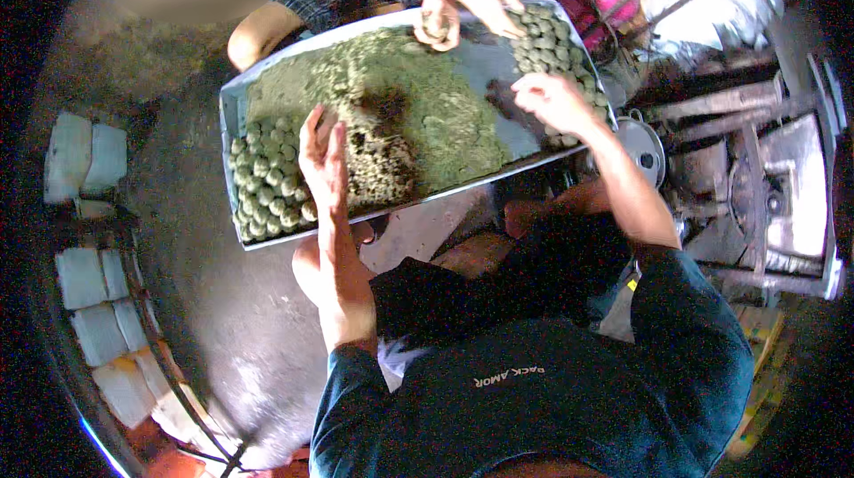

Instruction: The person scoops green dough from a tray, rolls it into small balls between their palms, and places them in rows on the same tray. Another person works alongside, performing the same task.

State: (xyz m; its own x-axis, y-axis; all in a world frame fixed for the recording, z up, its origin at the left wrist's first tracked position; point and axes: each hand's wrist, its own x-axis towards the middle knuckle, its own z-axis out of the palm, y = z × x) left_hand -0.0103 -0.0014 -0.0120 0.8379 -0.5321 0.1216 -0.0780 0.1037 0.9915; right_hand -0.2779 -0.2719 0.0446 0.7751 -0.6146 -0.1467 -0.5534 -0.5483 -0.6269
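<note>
A shallow light-blue metal tray (497,71) lies before me, spread with a greenish, crumbly mixture (460,124). My left hand (325,158) hovers over its left part, thumb and fingers apart, with no object plainly visible between them. Beside that hand, rolled greenish balls (267,188) crowd the tray's left end. My right hand (550,99) is at the right end with its fingers curled, next to a second group of balls (547,41). Blur and bright light hide whether those fingers hold anything. In the middle, a darker, wet-looking patch (387,104) marks the mixture.
Across the tray sits another person, one hand (437,24) around a ball and the other hand (490,4) reaching to the right-hand balls. A round metal lid (637,148) and a floor fan (774,201) stand at right. Several whitish blocks (83,278) line the left.
</note>
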